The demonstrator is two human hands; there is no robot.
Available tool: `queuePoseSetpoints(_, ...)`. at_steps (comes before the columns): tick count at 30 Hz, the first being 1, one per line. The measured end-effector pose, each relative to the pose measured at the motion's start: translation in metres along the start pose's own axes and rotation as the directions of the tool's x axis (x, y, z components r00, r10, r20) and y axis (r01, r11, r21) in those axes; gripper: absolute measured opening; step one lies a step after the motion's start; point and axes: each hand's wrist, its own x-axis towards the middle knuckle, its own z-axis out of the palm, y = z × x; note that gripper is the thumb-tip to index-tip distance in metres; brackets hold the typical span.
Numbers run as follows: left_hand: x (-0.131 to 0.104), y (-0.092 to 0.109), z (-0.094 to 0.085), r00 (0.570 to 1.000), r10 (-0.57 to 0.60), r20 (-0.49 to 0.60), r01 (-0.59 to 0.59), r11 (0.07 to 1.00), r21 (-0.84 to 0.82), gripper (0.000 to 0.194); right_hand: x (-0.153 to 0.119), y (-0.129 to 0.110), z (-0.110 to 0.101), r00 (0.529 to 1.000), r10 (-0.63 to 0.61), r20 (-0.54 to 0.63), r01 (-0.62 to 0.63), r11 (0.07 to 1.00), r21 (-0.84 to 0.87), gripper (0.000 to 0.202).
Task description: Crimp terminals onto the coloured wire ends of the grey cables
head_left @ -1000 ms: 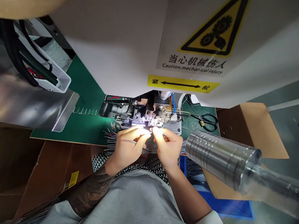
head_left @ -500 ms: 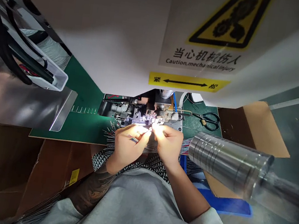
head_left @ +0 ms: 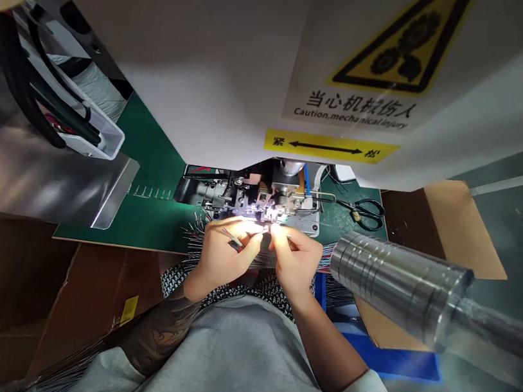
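Note:
My left hand (head_left: 224, 252) is closed in a pinch on thin coloured wires (head_left: 232, 237), which show across its fingers. Close beside it, my right hand (head_left: 298, 263) pinches with thumb and forefinger at a fine wire end (head_left: 265, 229) between the two hands. Both sets of fingertips are just in front of the brightly lit metal tooling (head_left: 253, 204) of a machine. The wire's very tip is too small and glaring to make out. Below and behind my hands lies a bundle of loose wires (head_left: 193, 235) with bare-looking ends.
The white machine housing (head_left: 209, 85) with warning labels hangs overhead. Black-handled scissors (head_left: 369, 212) lie on the green tabletop (head_left: 150, 222) to the right. A shiny metal cylinder (head_left: 399, 290) juts in at right, beside a cardboard box (head_left: 461, 230). A metal plate (head_left: 50, 173) is at left.
Both hands have drawn slightly back from the tooling toward me, and the fingertips are a little farther apart. The view has shifted slightly.

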Motion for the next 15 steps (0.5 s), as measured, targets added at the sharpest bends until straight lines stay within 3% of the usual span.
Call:
queuePoseSetpoints(8, -0.001, -0.001, 0.000, 0.995, 0.021, 0.093, -0.015, 0.998, -0.064, 0.032, -0.007, -0.003, 0.004, 0.997, -0.034, -0.068, 0.035, 0.999, 0.016, 0.053)
queuePoseSetpoints(15, -0.002, -0.004, 0.003, 0.993, -0.003, 0.121, 0.004, 1.000, -0.012, 0.032, 0.004, 0.002, 0.002, 0.999, -0.003, -0.037, 0.003, 1.000, -0.002, 0.052)
